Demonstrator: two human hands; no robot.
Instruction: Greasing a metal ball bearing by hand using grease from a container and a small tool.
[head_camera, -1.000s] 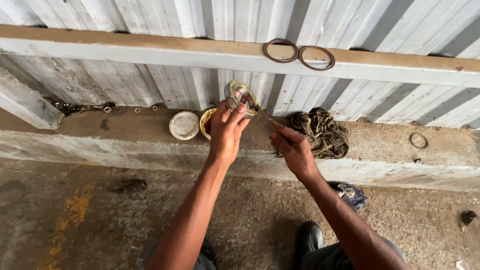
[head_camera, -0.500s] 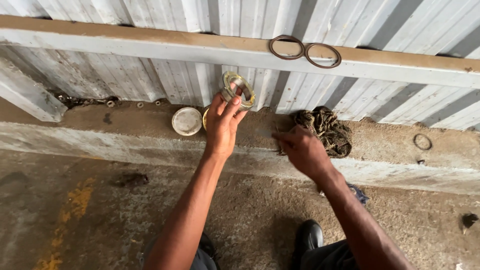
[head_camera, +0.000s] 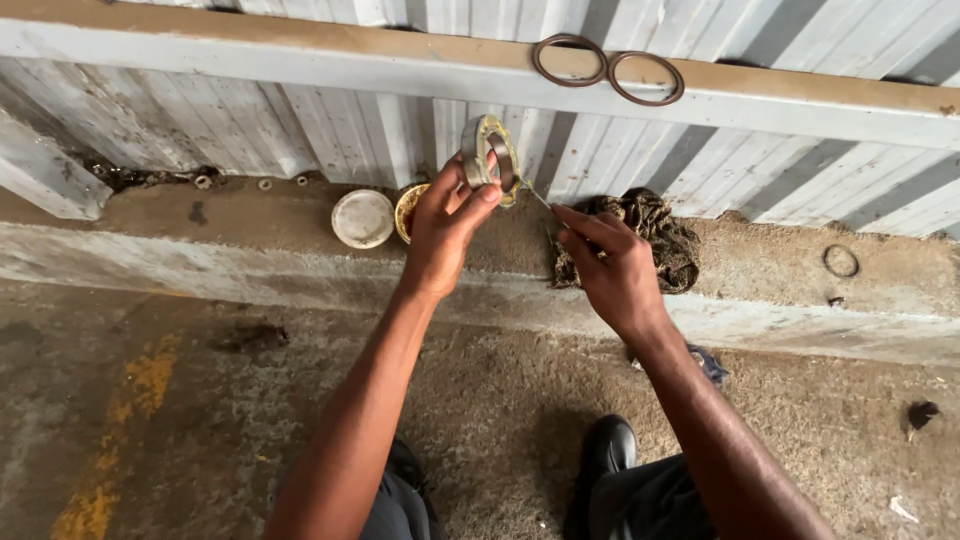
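Count: one metal bearing ring (head_camera: 490, 160), one thin pick tool (head_camera: 540, 198), two loose rings (head_camera: 608, 72) on the wall rail, one white lid (head_camera: 363, 218), one rag (head_camera: 650, 235) on the concrete ledge (head_camera: 200, 250). Left hand (head_camera: 445, 225) is clamped on the bearing ring, held upright above the ledge's back edge, fingertips on its rim. Right hand (head_camera: 610, 265) pinches the pick tool closed, tip touching the ring's lower right edge.
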